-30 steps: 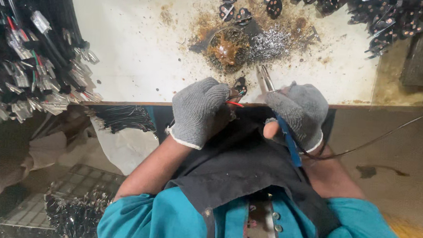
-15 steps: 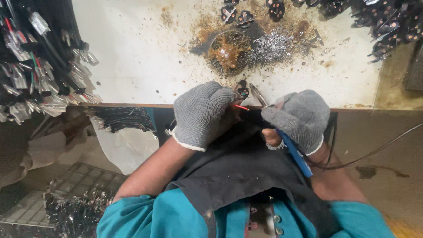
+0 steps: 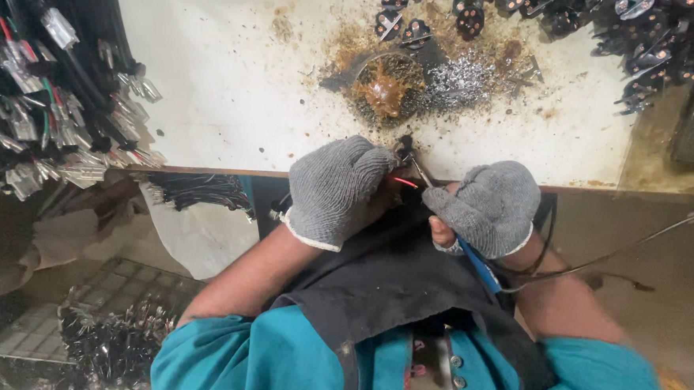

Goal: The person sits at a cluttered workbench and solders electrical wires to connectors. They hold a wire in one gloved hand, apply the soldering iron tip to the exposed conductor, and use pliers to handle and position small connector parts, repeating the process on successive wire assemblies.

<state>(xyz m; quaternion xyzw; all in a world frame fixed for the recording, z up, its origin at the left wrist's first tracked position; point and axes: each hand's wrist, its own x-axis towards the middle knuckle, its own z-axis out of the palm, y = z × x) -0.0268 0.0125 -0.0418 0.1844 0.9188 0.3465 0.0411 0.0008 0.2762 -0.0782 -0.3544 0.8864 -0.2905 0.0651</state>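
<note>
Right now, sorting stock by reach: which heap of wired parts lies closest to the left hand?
The bundle of black cables with metal terminals at the table's left edge. The dark connector pile sits at the far right corner, beyond the right hand, away from the left hand.

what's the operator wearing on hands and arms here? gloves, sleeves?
Both the left hand and the right hand wear grey knitted gloves with paler, whitish cuffs at the wrist. The forearms are bare. Teal sleeves cover the upper arms and end above the elbows. A dark apron lies over the front of the teal shirt.
</note>
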